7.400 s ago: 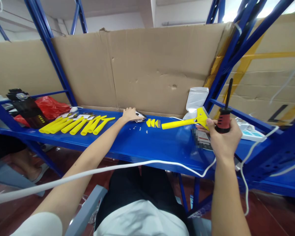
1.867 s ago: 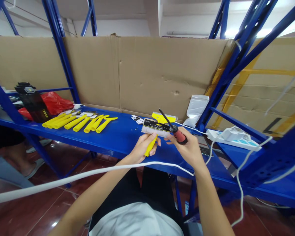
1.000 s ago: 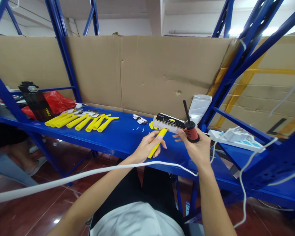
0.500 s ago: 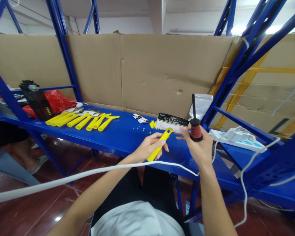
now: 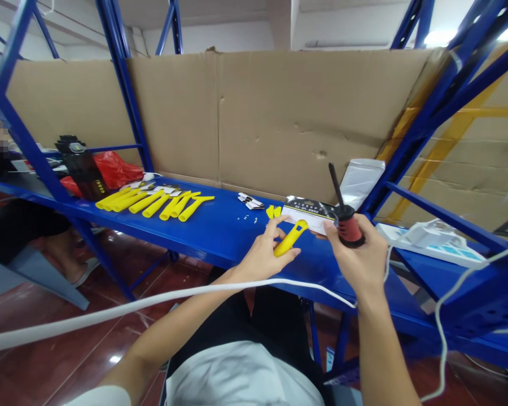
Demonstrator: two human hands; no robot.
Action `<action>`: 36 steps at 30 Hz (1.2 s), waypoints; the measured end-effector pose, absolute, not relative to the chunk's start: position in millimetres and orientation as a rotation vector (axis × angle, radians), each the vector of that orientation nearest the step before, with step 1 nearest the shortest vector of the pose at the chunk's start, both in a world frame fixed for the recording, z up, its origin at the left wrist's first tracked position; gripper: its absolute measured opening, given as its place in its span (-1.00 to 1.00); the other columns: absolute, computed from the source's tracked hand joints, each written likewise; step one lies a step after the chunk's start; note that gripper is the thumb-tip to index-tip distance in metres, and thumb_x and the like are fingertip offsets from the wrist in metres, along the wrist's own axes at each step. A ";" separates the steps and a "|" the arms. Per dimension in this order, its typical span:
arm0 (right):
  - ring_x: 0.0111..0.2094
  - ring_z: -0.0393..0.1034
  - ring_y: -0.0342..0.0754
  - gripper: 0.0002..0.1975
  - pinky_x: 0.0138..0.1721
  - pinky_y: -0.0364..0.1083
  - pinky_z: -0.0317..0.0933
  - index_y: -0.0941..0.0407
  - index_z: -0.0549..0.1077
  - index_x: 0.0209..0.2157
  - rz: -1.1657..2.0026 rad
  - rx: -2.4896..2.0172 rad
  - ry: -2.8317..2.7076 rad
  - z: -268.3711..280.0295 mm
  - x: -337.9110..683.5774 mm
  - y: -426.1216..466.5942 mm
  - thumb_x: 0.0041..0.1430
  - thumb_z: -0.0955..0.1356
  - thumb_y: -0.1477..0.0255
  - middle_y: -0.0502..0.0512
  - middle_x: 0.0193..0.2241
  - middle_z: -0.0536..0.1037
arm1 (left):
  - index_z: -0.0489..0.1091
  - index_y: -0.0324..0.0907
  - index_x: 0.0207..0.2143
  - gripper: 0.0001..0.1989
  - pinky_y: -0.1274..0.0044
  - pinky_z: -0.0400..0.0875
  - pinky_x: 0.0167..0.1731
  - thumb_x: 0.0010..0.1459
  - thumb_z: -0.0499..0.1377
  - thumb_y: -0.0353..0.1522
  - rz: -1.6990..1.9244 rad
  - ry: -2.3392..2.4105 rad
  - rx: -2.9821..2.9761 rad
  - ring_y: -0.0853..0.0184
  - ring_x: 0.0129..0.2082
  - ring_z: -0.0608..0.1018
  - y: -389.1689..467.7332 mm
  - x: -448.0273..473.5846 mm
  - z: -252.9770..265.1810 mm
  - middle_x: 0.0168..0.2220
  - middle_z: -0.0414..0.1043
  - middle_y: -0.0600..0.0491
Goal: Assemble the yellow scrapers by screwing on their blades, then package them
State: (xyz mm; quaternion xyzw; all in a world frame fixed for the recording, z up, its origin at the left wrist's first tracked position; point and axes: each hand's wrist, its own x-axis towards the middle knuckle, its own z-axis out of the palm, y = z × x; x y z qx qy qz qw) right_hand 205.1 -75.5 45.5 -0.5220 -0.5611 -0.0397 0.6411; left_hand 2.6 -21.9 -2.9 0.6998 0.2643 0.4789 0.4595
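Observation:
My left hand (image 5: 265,251) holds a yellow plastic handle (image 5: 288,239), its slotted end pointing up and away. The forefinger stretches toward the left end of a black-and-white printed box (image 5: 307,211) on the blue table. In my right hand (image 5: 364,256) is a tool like a soldering iron (image 5: 349,226), with a red-and-black grip and a dark rod pointing up. The right thumb is close to the box's right end; whether it touches cannot be made out. Small yellow pieces (image 5: 273,212) lie beside the box.
Several yellow scraper-like tools (image 5: 154,204) lie in a row on the blue table (image 5: 220,225), left. A black bottle (image 5: 82,172) and red bag (image 5: 118,169) stand beyond. A white cable (image 5: 173,293) crosses before me; a power strip (image 5: 432,242) sits right. Another person sits far left.
My left hand has shifted its hold on the yellow handle, with the forefinger now reaching to the box. The box leans further back. The rod in my right hand tilts more to the left.

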 end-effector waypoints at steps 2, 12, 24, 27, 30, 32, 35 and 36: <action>-0.28 0.66 0.11 -0.63 -0.19 0.06 0.66 0.02 0.63 -0.12 -0.032 -1.145 -1.296 46.4 199.6 -80.2 0.32 0.57 0.02 0.11 -0.24 0.71 | 0.40 -0.04 0.39 -0.31 0.56 0.36 -0.41 0.29 0.50 -0.20 1.246 0.667 1.799 0.41 -0.44 0.52 -24.1 -0.4 0.9 -0.20 0.53 0.09; -0.20 0.82 0.24 -0.57 -0.18 0.21 0.80 0.00 0.68 0.04 0.231 -0.979 -1.254 53.7 197.2 -94.8 0.33 0.61 0.02 0.20 0.08 0.76 | 0.33 -0.08 -0.10 -0.48 0.58 0.23 -0.69 0.33 0.42 0.10 1.285 0.389 1.251 0.49 -0.74 0.35 -10.6 -12.6 22.0 -0.50 0.32 0.30; -0.31 0.81 0.26 -0.52 -0.28 0.22 0.80 0.08 0.70 -0.09 0.275 -0.997 -1.228 53.0 202.4 -86.1 0.25 0.64 -0.04 0.22 -0.09 0.78 | 0.12 -0.10 -0.57 -0.22 0.59 0.12 -0.74 0.35 0.29 0.27 1.322 0.326 1.105 0.57 -0.80 0.16 -3.0 -40.2 50.5 -0.69 0.06 0.26; -0.32 0.81 0.21 -0.54 -0.30 0.16 0.80 0.07 0.70 -0.10 0.277 -0.994 -1.231 51.4 203.9 -85.2 0.26 0.64 -0.03 0.19 -0.11 0.78 | 0.13 -0.10 -0.55 -0.23 0.59 0.12 -0.73 0.37 0.29 0.26 1.328 0.331 1.104 0.58 -0.79 0.16 -3.6 -38.6 50.5 -0.68 0.09 0.25; -0.33 0.80 0.18 -0.56 -0.30 0.13 0.79 0.06 0.71 -0.11 0.280 -0.995 -1.229 50.6 205.0 -84.4 0.26 0.64 -0.01 0.17 -0.11 0.78 | 0.17 -0.11 -0.49 -0.30 0.59 0.12 -0.73 0.37 0.33 0.20 1.346 0.322 1.096 0.57 -0.79 0.19 -4.9 -36.5 49.5 -0.64 0.18 0.25; -0.34 0.80 0.17 -0.57 -0.30 0.11 0.79 0.06 0.71 -0.11 0.285 -0.998 -1.227 50.7 205.1 -83.9 0.26 0.65 0.00 0.16 -0.12 0.78 | 0.20 -0.11 -0.44 -0.35 0.59 0.13 -0.73 0.37 0.35 0.17 1.356 0.313 1.094 0.57 -0.79 0.21 -5.2 -35.4 48.0 -0.61 0.23 0.25; -0.36 0.79 0.14 -0.57 -0.31 0.08 0.78 0.06 0.69 -0.12 0.291 -0.992 -1.233 51.3 204.6 -83.0 0.26 0.65 0.01 0.16 -0.11 0.77 | 0.22 -0.11 -0.43 -0.36 0.59 0.14 -0.72 0.37 0.36 0.16 1.335 0.312 1.099 0.56 -0.79 0.22 -5.2 -33.7 45.1 -0.61 0.24 0.25; -0.36 0.79 0.13 -0.57 -0.31 0.08 0.78 0.06 0.68 -0.12 0.298 -0.984 -1.237 51.3 204.4 -82.7 0.26 0.65 0.02 0.15 -0.09 0.77 | 0.22 -0.11 -0.45 -0.35 0.59 0.15 -0.72 0.37 0.35 0.16 1.311 0.318 1.106 0.56 -0.78 0.23 -5.3 -33.0 44.1 -0.62 0.23 0.24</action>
